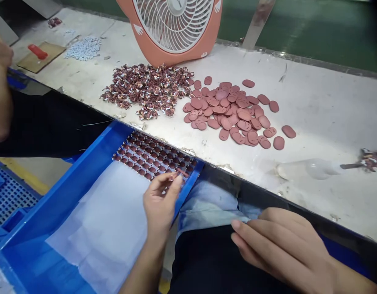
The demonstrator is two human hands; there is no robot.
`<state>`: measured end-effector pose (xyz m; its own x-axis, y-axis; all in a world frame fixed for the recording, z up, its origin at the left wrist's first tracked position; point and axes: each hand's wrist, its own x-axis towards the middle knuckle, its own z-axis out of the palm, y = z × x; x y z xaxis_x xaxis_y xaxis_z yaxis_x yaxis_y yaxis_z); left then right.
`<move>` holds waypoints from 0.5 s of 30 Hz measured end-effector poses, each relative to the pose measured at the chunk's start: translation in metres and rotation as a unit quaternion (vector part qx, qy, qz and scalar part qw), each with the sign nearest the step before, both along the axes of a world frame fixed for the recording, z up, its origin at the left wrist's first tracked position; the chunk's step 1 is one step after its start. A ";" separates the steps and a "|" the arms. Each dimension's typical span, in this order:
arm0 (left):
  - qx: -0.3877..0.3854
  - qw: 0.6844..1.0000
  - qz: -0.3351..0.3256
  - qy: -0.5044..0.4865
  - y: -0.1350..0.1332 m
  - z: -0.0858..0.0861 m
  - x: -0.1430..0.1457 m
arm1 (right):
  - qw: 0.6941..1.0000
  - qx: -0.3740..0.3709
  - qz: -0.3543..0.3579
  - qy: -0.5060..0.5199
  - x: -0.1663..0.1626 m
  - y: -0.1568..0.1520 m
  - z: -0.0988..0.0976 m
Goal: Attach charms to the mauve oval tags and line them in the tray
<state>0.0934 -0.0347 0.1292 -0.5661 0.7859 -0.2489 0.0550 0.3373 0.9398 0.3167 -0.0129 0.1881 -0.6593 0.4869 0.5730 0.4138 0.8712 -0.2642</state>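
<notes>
My left hand [159,200] pinches a small brown figurine [181,172] on a flat base, between thumb and fingertips. It is over the right edge of a blue plastic crate [54,192]. Rows of similar brown figurines [154,154] stand in the crate's far end, on white paper sheets [115,212]. My right hand [283,241] hovers over my lap, its fingers curled together with nothing visible in them. On the bench lie a pile of reddish-brown oval bases [228,108] and a heap of small painted figures [145,87].
An orange fan [179,28] stands at the back of the worktable [323,122]. A translucent bottle with a dark tip [313,168] lies at right. Pale blue small pieces [84,47] and a red object on cardboard [38,52] sit at far left, near another person's arm [0,90].
</notes>
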 end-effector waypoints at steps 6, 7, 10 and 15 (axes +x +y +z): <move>-0.193 0.950 -0.100 0.224 -0.028 -0.063 -0.063 | 0.999 -0.018 -0.032 0.009 0.022 -0.006 -0.019; -0.214 0.941 -0.119 0.234 -0.032 -0.070 -0.066 | 0.999 -0.023 -0.038 0.009 0.024 -0.007 -0.022; -0.267 0.910 -0.174 0.264 -0.038 -0.083 -0.065 | 0.998 -0.037 -0.054 0.011 0.027 -0.010 -0.027; -0.303 0.872 -0.242 0.298 -0.035 -0.091 -0.063 | 0.997 -0.034 -0.068 0.013 0.030 -0.012 -0.025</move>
